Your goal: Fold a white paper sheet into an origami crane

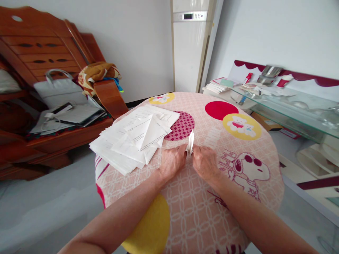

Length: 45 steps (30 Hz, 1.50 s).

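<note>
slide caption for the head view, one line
Left hand and right hand hold a folded paper over a patterned tablecloth, beside piled papers.

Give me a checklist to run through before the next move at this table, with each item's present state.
1. Left hand gripping the folded paper: ok.
2. Right hand gripping it from the other side: ok.
3. Folded paper standing up between the hands: ok, its tip points upward.
4. Its lower part folded evenly: cannot tell, the grip hides it.
5. Pile of papers squared up: not ok, sheets lie fanned at different angles.
6. Tablecloth spread beneath the hands: ok.
</note>
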Each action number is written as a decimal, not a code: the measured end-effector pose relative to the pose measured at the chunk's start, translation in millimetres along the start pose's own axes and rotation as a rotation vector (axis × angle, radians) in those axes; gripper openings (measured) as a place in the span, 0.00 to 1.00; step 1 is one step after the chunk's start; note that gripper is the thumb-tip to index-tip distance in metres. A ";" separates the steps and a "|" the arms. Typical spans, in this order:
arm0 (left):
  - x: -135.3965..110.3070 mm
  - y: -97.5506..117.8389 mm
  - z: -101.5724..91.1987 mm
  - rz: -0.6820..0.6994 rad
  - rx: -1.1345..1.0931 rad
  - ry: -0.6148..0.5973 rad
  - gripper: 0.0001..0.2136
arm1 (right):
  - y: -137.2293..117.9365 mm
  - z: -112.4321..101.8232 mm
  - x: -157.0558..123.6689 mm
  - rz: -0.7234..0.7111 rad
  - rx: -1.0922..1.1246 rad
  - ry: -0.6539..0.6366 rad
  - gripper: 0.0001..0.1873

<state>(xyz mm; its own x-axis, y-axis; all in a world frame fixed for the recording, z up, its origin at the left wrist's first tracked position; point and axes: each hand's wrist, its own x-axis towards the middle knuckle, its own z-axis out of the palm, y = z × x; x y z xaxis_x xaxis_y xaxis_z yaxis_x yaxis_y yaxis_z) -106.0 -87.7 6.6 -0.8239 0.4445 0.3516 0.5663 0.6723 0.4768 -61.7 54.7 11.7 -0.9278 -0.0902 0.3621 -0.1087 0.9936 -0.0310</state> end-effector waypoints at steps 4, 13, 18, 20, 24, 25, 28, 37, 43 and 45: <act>-1.3 1.4 1.1 -0.036 -0.167 0.071 0.08 | -0.6 0.3 -1.3 0.011 0.025 0.002 0.13; -1.9 9.2 -4.8 -0.101 0.005 -0.076 0.12 | -0.7 -4.9 -1.3 0.048 0.045 -0.002 0.14; 0.9 11.6 -3.8 -0.157 0.100 -0.148 0.12 | -3.8 -6.5 -1.5 0.100 0.000 -0.038 0.13; 2.1 11.4 -3.5 -0.158 0.157 -0.171 0.12 | -4.5 -7.1 -1.6 0.097 -0.013 -0.054 0.13; 3.8 10.2 -2.2 -0.131 0.302 -0.217 0.13 | -6.2 -10.4 -0.6 0.111 -0.060 -0.121 0.14; 4.1 10.2 -1.7 -0.125 0.335 -0.229 0.13 | -6.9 -11.8 -0.1 0.117 -0.070 -0.150 0.14; 4.9 11.6 -0.3 -0.112 0.398 -0.269 0.13 | -9.3 -16.6 1.5 0.111 -0.082 -0.236 0.14; 6.9 16.2 -0.6 -0.130 0.404 -0.300 0.14 | -8.8 -16.7 1.5 0.091 -0.062 -0.250 0.14; 6.2 12.4 -3.1 -0.147 0.208 -0.219 0.14 | -4.3 -10.7 2.1 0.144 -0.018 -0.196 0.13; 5.5 11.8 -3.8 -0.151 0.141 -0.182 0.13 | -3.2 -10.2 2.4 0.146 0.011 -0.180 0.13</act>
<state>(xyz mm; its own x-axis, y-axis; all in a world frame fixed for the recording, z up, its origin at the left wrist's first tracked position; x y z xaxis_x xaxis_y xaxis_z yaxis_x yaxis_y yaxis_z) -103.8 -79.5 17.2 -0.8967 0.4237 0.1281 0.4382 0.8090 0.3917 -59.9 52.0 22.2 -0.9825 0.0431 0.1812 0.0287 0.9963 -0.0813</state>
